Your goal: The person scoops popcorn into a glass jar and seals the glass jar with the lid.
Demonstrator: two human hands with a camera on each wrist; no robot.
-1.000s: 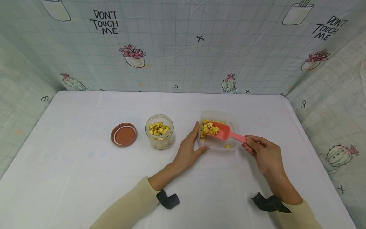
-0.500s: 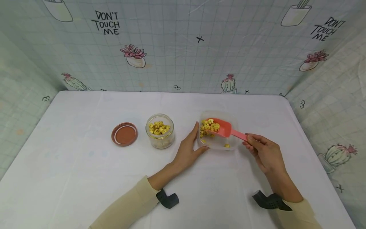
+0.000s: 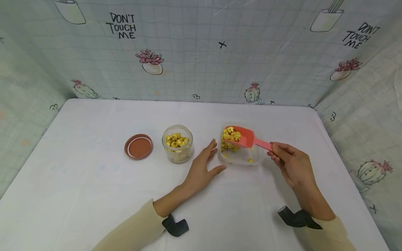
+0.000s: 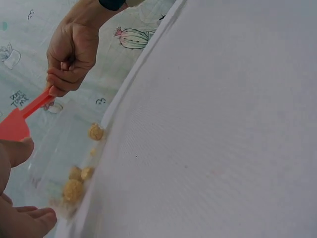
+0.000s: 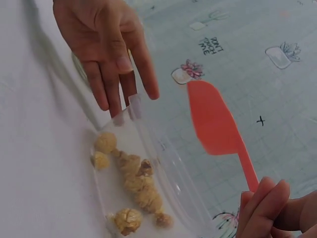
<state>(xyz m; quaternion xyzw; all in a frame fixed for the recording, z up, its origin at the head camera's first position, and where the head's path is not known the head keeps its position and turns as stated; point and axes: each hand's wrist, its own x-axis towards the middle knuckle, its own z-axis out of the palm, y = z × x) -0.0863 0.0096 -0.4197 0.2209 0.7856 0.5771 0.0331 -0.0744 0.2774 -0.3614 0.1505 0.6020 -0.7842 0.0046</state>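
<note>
My right hand (image 3: 293, 164) grips the handle of a red scoop (image 3: 247, 138) loaded with yellow popcorn (image 3: 231, 135). The scoop is raised over a clear plastic container (image 3: 237, 159), where more popcorn lies at the bottom. To the left of the container, my left hand (image 3: 199, 170) has its fingers and thumb spread and holds nothing. In the right wrist view the underside of the scoop (image 5: 214, 121) faces the camera, and its load is hidden. Popcorn pieces (image 5: 138, 181) show through the container's wall there.
A glass jar (image 3: 178, 155) partly filled with popcorn stands left of my left hand. Further left lies a brown round lid (image 3: 139, 147), inner side up. A patterned cloth (image 3: 188, 52) hangs behind the white table (image 3: 94, 195).
My left hand has let go of the container's left side and moved slightly left and nearer. The right hand has lifted the scoop of popcorn a little higher.
</note>
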